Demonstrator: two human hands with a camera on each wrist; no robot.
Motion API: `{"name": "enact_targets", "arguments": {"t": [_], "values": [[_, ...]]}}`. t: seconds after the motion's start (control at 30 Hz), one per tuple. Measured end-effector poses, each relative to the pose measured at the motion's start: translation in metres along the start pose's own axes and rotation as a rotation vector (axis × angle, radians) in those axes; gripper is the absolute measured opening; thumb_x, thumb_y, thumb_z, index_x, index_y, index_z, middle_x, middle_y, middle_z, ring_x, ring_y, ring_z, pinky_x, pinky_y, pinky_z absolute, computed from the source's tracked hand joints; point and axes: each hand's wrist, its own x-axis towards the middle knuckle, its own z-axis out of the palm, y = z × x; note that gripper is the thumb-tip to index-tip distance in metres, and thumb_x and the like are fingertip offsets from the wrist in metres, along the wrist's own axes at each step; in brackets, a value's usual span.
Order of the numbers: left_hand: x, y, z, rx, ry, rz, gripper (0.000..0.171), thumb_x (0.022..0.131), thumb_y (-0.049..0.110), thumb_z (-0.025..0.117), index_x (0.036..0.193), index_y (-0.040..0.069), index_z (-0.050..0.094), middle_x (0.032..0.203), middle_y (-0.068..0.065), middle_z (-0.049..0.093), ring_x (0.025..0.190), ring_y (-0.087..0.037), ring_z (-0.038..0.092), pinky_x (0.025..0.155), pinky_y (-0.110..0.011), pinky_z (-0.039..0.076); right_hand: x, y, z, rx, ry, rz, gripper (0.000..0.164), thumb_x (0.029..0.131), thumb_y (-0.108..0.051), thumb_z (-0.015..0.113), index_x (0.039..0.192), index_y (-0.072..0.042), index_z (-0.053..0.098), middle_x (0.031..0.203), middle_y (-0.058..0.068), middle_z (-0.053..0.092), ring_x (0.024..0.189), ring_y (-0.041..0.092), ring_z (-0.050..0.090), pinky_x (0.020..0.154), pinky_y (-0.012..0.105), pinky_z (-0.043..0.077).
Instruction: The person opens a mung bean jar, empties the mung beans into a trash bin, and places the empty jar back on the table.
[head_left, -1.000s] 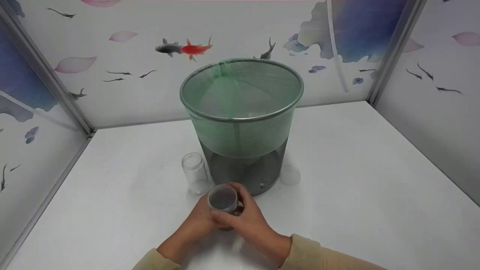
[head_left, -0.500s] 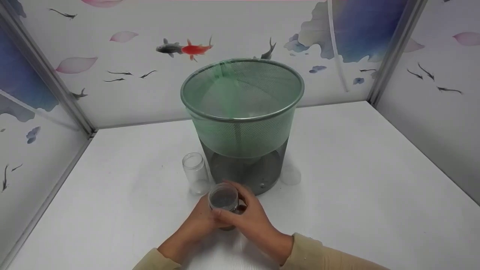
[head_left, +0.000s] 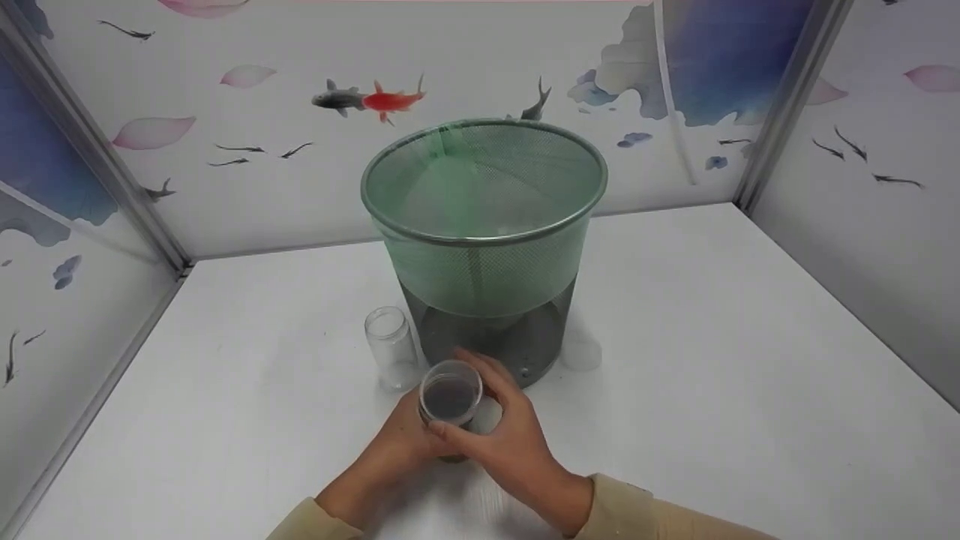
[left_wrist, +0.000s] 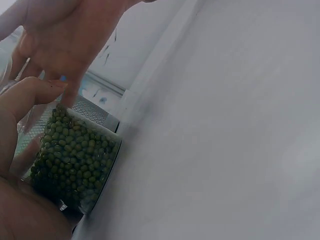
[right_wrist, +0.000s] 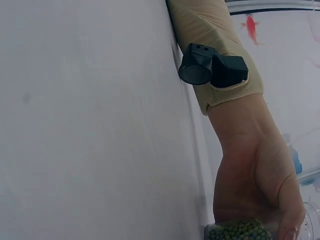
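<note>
A clear jar (head_left: 450,391) stands upright on the table in front of the bin, its round top towards the head camera. Green mung beans (left_wrist: 75,160) fill its lower part, as the left wrist view shows. My left hand (head_left: 401,435) grips the jar's body from the left. Around the rim lies my right hand (head_left: 517,442), thumb on the near side and fingers on the far side. Whether a clear lid sits on the jar cannot be made out. Just behind, to the left, a second clear jar (head_left: 391,349) stands upright with nothing visible inside.
A tall mesh bin (head_left: 491,349) with a green liner (head_left: 487,277) stands right behind my hands. Beside its base on the right lies a round translucent disc (head_left: 581,353). Printed panels (head_left: 262,187) wall the white table (head_left: 712,360) at the back and sides.
My right hand has shifted slightly up and away at the rim, its fingers reaching farther past it. The jar's top has moved a little up and right. My left hand stays put.
</note>
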Motion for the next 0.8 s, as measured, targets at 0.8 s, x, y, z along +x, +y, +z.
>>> {"name": "enact_targets", "arguments": {"t": [0.8], "values": [[0.0, 0.003, 0.001, -0.058, -0.028, -0.077, 0.074, 0.08, 0.019, 0.089, 0.143, 0.0, 0.056, 0.13, -0.007, 0.065, 0.121, -0.022, 0.059, 0.11, -0.044, 0.044, 0.006, -0.019, -0.07, 0.02, -0.19, 0.11, 0.074, 0.083, -0.013, 0.092, 0.142, -0.005, 0.049, 0.138, 0.012, 0.061, 0.122, 0.026, 0.066, 0.107, 0.036, 0.052]]}}
